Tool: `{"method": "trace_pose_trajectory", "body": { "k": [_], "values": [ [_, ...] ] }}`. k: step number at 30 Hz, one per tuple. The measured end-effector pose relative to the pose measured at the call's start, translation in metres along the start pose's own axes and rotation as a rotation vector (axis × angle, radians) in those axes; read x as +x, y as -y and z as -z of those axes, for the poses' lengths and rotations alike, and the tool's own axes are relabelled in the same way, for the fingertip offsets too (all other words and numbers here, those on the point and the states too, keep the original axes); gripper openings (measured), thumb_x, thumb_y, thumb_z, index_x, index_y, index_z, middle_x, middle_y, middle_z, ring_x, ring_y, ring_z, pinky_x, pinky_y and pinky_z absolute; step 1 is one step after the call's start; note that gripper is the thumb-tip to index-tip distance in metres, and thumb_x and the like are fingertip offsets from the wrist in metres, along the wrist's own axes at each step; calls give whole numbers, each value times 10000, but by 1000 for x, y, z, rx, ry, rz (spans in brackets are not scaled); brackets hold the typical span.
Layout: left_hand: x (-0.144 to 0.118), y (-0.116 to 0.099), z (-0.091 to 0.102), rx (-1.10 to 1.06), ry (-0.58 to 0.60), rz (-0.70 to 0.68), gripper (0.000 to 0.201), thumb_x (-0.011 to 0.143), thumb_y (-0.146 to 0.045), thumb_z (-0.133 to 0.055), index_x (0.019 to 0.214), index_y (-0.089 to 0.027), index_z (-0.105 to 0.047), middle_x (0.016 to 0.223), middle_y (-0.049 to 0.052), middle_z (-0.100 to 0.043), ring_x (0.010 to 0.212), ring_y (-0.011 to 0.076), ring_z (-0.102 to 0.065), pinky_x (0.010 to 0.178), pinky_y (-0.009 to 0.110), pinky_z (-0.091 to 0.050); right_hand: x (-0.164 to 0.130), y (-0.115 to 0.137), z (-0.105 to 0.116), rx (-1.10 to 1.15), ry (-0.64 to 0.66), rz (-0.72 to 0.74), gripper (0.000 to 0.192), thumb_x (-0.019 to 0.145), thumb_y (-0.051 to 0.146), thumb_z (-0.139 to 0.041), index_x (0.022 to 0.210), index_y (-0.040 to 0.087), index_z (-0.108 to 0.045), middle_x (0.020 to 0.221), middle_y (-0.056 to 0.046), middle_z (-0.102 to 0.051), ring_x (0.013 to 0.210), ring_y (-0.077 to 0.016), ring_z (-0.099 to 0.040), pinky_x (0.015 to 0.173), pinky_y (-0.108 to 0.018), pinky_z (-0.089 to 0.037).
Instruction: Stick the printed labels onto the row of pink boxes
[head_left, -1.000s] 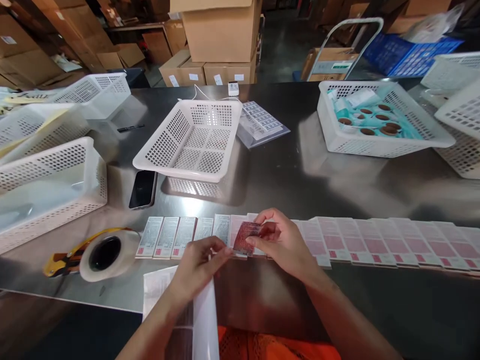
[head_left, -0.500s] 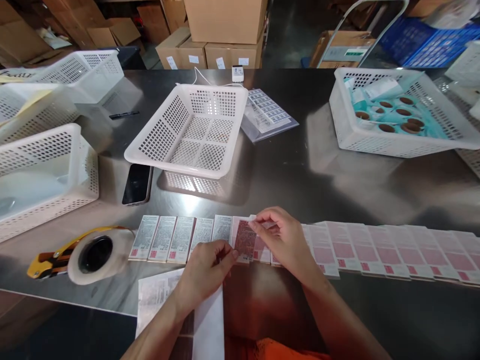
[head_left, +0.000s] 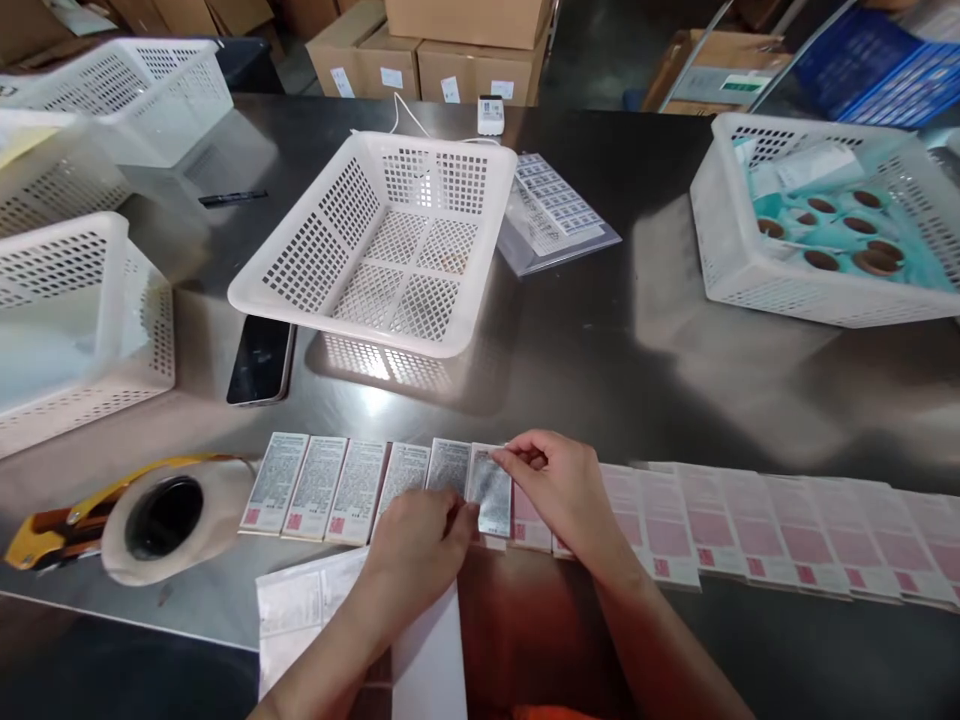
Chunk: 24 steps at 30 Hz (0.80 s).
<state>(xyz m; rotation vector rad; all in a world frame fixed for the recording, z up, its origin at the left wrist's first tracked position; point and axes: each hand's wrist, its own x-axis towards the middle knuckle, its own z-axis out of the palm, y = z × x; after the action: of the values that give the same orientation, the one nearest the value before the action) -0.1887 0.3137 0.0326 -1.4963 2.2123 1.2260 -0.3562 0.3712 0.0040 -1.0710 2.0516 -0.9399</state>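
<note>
Between my hands is a silver printed label (head_left: pixel 491 500), lying over one of the flat white packs in a row. My left hand (head_left: pixel 424 545) pinches near its lower left corner. With thumb and fingertips, my right hand (head_left: pixel 562 490) grips its upper right edge. Left of it, several packs (head_left: pixel 277 482) show silver printed faces and a small red square. To the right, overlapping packs (head_left: pixel 709 525) show pale pink faces. A printed sheet (head_left: pixel 307 605) lies under my left forearm, partly covered by it.
A white basket (head_left: pixel 244 295) stands mid-table, a phone (head_left: pixel 261 360) by its near corner. At left are a tape roll (head_left: pixel 124 535), a yellow-handled cutter (head_left: pixel 34 545) and white baskets (head_left: pixel 112 240). Another basket (head_left: pixel 787 300) at right holds teal rolls. A plastic sleeve (head_left: pixel 555 215) lies behind.
The label between my hands looked dark reddish and now looks silver, lying squarely along the pack. Both hands keep their pinch. The view has shifted slightly.
</note>
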Motion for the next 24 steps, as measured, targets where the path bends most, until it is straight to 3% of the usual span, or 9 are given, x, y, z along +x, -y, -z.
{"method": "trace_pose_trajectory", "body": {
  "k": [12,24],
  "values": [
    [7,2,4,64,62,-1,384,907,-362,-439,564,-207,-517,559,39,-611,569,189,-546,574,293,-225,4,-3,-4,-61,-16,0,232,846,436,-681,731,237,-713,710,1,-718,642,-172,-654,591,-272,-445],
    [9,1,3,118,43,6,362,904,-324,-460,581,-193,-556,569,22,-579,553,149,-470,570,288,-224,4,-3,-5,-101,-35,-10,213,844,422,-691,727,246,-713,700,27,-703,636,-154,-636,611,-260,-415]
  ]
}}
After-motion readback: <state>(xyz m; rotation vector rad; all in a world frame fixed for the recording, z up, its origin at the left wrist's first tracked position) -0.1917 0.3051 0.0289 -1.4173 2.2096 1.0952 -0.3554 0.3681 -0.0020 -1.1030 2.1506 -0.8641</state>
